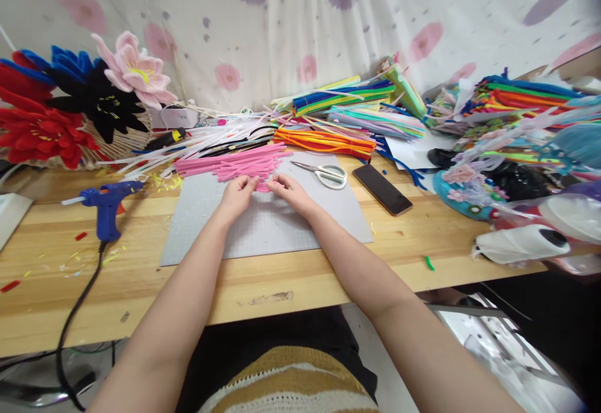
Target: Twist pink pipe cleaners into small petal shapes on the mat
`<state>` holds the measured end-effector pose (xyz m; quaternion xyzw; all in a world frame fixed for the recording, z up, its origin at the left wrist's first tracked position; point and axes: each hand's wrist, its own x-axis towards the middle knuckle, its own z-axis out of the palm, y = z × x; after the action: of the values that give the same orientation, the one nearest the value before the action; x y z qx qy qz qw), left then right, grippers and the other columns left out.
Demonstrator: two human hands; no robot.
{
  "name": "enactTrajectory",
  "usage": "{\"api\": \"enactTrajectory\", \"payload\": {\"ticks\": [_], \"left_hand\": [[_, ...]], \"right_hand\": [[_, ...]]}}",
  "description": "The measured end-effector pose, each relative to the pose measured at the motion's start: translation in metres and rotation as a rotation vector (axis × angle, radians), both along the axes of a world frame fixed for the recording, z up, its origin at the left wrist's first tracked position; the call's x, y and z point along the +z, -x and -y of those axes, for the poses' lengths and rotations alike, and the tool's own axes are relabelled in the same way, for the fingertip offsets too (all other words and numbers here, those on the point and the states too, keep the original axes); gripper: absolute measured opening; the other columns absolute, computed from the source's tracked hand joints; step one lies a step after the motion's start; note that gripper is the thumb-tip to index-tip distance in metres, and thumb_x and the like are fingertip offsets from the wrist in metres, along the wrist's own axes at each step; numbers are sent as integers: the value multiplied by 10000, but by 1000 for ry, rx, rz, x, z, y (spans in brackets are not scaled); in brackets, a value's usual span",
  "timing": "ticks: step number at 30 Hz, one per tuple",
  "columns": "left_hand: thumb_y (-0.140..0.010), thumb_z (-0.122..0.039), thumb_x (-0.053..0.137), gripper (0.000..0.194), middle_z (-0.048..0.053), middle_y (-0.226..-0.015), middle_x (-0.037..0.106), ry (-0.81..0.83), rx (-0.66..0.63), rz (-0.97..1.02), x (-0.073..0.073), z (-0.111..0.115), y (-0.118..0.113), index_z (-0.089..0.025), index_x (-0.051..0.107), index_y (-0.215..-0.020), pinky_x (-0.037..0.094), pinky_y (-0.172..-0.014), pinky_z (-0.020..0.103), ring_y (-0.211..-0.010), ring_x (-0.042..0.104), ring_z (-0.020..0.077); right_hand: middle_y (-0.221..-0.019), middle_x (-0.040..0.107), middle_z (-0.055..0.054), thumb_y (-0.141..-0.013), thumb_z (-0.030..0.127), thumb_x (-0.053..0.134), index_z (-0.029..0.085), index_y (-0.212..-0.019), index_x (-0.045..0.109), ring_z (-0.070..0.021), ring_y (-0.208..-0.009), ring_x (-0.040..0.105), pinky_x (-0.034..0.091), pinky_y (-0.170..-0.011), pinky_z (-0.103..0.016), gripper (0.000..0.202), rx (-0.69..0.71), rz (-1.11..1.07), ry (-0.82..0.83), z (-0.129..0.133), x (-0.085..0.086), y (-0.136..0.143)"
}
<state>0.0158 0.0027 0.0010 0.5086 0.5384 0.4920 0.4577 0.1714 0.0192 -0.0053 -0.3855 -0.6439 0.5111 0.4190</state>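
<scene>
Both hands meet over the far part of a grey cutting mat [267,234]. My left hand [238,196] is closed in a pinch on one side of a short pink pipe cleaner [263,187]. From the other side my right hand [292,194] pinches the same pink piece; its exact shape is partly hidden by the fingers. Just beyond the hands lies a loose pile of pink pipe cleaners [211,164], at the mat's back edge. Scissors [331,176] with white handles rest on the mat to the right of my right hand, blades pointing left.
A blue glue gun [107,209] stands at left, its cord running off the front edge. Right of the mat lies a phone [382,189]. Orange pipe cleaners [328,142] and other bundles line the back. Fuzzy flowers [134,69] stand back left; a white spool [521,244] lies right.
</scene>
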Motion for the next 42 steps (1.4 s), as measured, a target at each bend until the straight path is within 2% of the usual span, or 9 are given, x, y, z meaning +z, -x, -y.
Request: {"api": "enactTrajectory", "payload": {"ticks": [4, 9, 12, 19, 24, 30, 33, 37, 42], "left_hand": [[-778, -430, 598, 328, -78, -467, 328, 69, 17, 82, -1, 6, -18, -183, 453, -618, 205, -340, 174, -367, 267, 50], [-784, -391, 607, 282, -62, -500, 388, 171, -168, 255, 9, 14, -27, -174, 474, -664, 187, -316, 148, -383, 303, 46], [-791, -418, 592, 297, -64, -489, 376, 237, -208, 316, 11, 15, -25, -171, 479, -671, 156, -305, 142, -370, 289, 41], [-765, -408, 638, 315, -95, -423, 296, 239, -161, 372, 16, 15, -23, -156, 495, -643, 103, -319, 142, -336, 198, 17], [-738, -363, 676, 316, -107, -390, 263, 138, -79, 400, 17, 13, -28, -147, 496, -592, 111, -337, 151, -334, 175, 9], [-730, -365, 676, 347, -104, -395, 261, 16, 2, 445, 9, 15, -34, -168, 443, -566, 152, -356, 172, -350, 183, 20], [-736, -362, 670, 345, -99, -405, 276, -5, 30, 422, 8, 20, -33, -177, 428, -575, 164, -362, 184, -353, 194, 26], [-739, -353, 668, 336, -97, -402, 267, -15, 27, 401, 9, 22, -31, -181, 430, -575, 169, -368, 188, -351, 197, 30], [-704, -326, 670, 298, -92, -386, 254, -9, -90, 388, 10, 17, -19, -170, 475, -541, 133, -365, 182, -343, 176, 22]], "right_hand": [[-601, 519, 65, -627, 507, 672, 196, -852, 465, -86, -544, 496, 379, -546, -219, 436, -236, -122, 127, -2, -5, 16], [-634, 578, 68, -547, 421, 756, 209, -958, 426, -87, -548, 515, 400, -570, -228, 569, -394, -153, 108, -7, -7, 10], [-617, 574, 77, -505, 400, 775, 210, -956, 416, -91, -563, 535, 404, -577, -226, 607, -347, -181, 154, -6, -3, 7], [-565, 542, 91, -464, 395, 786, 203, -981, 405, -80, -488, 503, 336, -475, -193, 671, -239, -280, 296, -2, 5, 11], [-523, 529, 97, -527, 409, 777, 188, -1118, 380, -69, -424, 476, 292, -417, -174, 746, -206, -351, 407, -3, 1, 15], [-520, 525, 99, -661, 351, 730, 179, -1267, 282, -70, -396, 480, 336, -407, -173, 773, -128, -360, 514, 0, 4, 20], [-525, 527, 92, -704, 339, 702, 182, -1269, 288, -79, -403, 490, 360, -412, -180, 718, -58, -360, 550, 4, 6, 20], [-525, 512, 87, -716, 379, 688, 185, -1187, 383, -77, -420, 485, 373, -420, -184, 593, 45, -361, 579, 5, 4, 21], [-669, 574, 47, -756, 409, 634, 221, -1115, 471, -67, -509, 543, 381, -449, -167, 437, 24, -274, 403, 2, 7, 12]]}}
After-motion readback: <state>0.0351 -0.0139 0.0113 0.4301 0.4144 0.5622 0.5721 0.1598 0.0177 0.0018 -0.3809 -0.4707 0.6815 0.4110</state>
